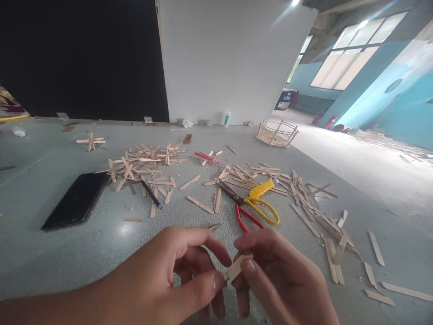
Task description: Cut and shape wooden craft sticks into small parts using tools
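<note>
Low in the head view, a short piece of wooden craft stick [237, 269] lies between my two hands. My right hand [284, 275] pinches its upper end between thumb and fingers. At the lower end, the thumb of my left hand [176, 271] presses against the piece, with the index finger curled close by. Some small dark detail shows at that end, too small to make out. Just beyond my hands lie scissors [238, 201] with one red and one yellow handle, and a yellow-handled tool [261, 188]. A pointed thin object [214, 226] is partly hidden behind my fingers.
Loose craft sticks [304, 203] are strewn to the right, with a heap of pieces [149, 158] at left. A phone [76, 201], a black pen [151, 194], a red tool [206, 157], a glue stick [227, 118] and a stick-built frame [277, 134] also lie on the table.
</note>
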Tool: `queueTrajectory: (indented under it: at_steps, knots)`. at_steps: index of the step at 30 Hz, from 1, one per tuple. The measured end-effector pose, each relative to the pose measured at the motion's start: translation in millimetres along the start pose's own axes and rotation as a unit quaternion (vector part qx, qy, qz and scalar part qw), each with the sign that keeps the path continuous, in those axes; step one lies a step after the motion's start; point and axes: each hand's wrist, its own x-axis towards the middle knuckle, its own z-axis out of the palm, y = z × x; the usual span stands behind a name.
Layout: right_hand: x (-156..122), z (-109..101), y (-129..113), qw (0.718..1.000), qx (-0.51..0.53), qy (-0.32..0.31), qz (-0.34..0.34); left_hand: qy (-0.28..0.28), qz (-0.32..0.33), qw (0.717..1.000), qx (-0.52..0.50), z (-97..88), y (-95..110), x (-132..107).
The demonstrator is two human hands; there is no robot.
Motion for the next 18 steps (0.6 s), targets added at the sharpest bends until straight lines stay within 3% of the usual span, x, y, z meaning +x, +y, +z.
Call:
queueTrajectory:
  at_steps: [2,4,5,7,10,12,18]
  knots:
    - [11.0,-10.2,-4.5,0.997,-0.068,0.015,-0.028,-0.051,-0.019,0.998,-0.038,-5.0,-0.5,4.1]
    - [26.9,-30.6,-9.7,0.974,-0.215,0.05,-0.058,-0.098,-0.015,0.991,-0.089,-10.5,-2.3,8.9]
    - [35.6,-43.3,-11.3,0.944,-0.321,0.059,-0.051,-0.111,-0.011,0.987,-0.114,-13.2,-3.6,11.3]
    - [51.1,-68.3,-9.5,0.859,-0.507,0.058,-0.044,-0.116,0.008,0.982,-0.147,-18.2,-7.0,15.4]
    - [65.5,-89.9,6.8,0.771,-0.635,-0.025,-0.038,-0.095,0.018,0.981,-0.166,-24.4,-12.7,19.1]
    - [69.6,-90.6,22.6,0.753,-0.656,-0.049,-0.037,-0.082,0.013,0.981,-0.174,-27.6,-15.6,20.1]
    - [73.4,-85.9,49.7,0.725,-0.688,-0.025,-0.001,-0.087,0.022,0.98,-0.178,-33.3,-15.3,22.3]
